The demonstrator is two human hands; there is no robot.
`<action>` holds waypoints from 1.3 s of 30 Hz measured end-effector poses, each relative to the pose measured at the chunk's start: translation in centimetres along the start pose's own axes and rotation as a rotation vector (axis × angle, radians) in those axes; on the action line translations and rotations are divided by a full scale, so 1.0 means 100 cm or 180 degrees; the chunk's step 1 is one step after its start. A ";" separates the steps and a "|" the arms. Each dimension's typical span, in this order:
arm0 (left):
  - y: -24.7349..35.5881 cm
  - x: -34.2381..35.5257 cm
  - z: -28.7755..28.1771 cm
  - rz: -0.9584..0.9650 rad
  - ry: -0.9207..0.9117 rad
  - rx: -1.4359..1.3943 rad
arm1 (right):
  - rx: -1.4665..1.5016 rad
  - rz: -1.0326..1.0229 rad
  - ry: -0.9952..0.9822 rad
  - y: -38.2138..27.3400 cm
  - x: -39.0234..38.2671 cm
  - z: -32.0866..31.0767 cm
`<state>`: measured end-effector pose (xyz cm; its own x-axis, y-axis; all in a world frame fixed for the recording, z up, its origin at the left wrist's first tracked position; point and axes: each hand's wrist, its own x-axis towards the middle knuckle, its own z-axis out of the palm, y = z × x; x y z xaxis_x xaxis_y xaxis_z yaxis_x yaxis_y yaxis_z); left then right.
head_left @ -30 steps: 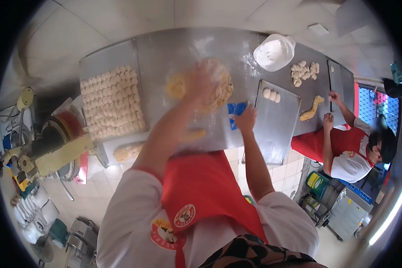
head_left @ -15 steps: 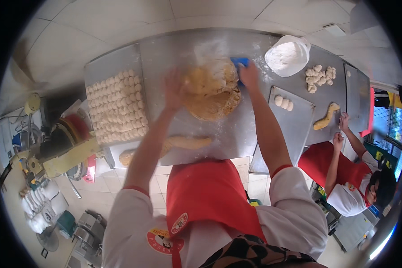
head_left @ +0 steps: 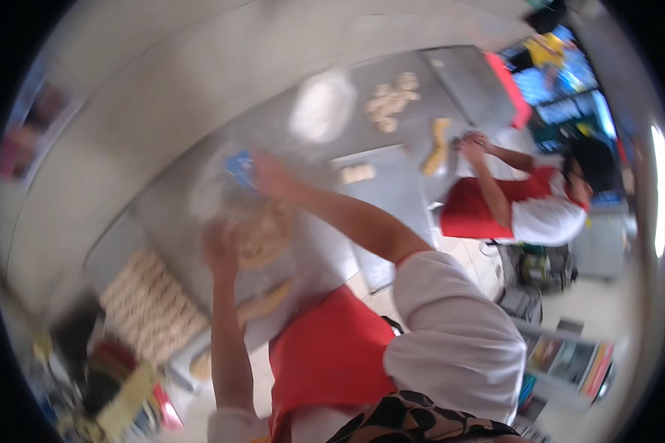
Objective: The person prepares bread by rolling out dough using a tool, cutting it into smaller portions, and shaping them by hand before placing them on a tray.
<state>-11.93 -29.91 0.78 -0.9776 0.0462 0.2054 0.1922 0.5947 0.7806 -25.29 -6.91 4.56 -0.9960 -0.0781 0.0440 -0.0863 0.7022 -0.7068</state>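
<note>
Gripping a flat blue scraper [head_left: 239, 168] in the right hand [head_left: 272, 177], just beyond a rounded, rough-textured tan dough mound [head_left: 264, 236] on the grey metal worktop [head_left: 170, 214]. Reaching beside the mound with the left hand [head_left: 220, 247], too blurred to tell whether loose or clenched. Stretched along the near edge: a long yellowish dough roll [head_left: 267, 301]. Packed in rows at left: pale rounded dough balls [head_left: 151, 306]. Set out rightward: a smooth, flat metal tray [head_left: 395, 184] bearing small pale dough pieces [head_left: 357, 173], a white heap of powder [head_left: 323, 107], knobbly pale dough lumps [head_left: 390, 105] and a curved yellow dough strip [head_left: 437, 146], near a co-worker in a red cloth apron [head_left: 469, 210].
</note>
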 end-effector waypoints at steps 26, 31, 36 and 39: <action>0.034 -0.010 -0.001 -0.0566 -0.0649 0.0570 | -0.0134 -0.0209 -0.0273 0.069 -0.049 -0.073; 0.071 -0.023 0.040 0.0094 -0.0661 0.1891 | -0.0562 0.0708 -0.0138 0.165 -0.132 -0.049; 0.067 0.010 0.071 -0.0440 -0.0458 0.1976 | -0.0268 0.1005 0.0641 0.108 -0.132 0.048; 0.060 0.045 0.080 -0.0786 -0.0746 0.1974 | 0.0877 0.1351 0.0492 0.078 -0.104 0.039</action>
<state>-15.85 -19.72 1.73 -0.9925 -0.0188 -0.1210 -0.0539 0.9545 0.2934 -15.52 -3.34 -4.15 -0.9357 0.2925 -0.1973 0.3141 0.4358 -0.8434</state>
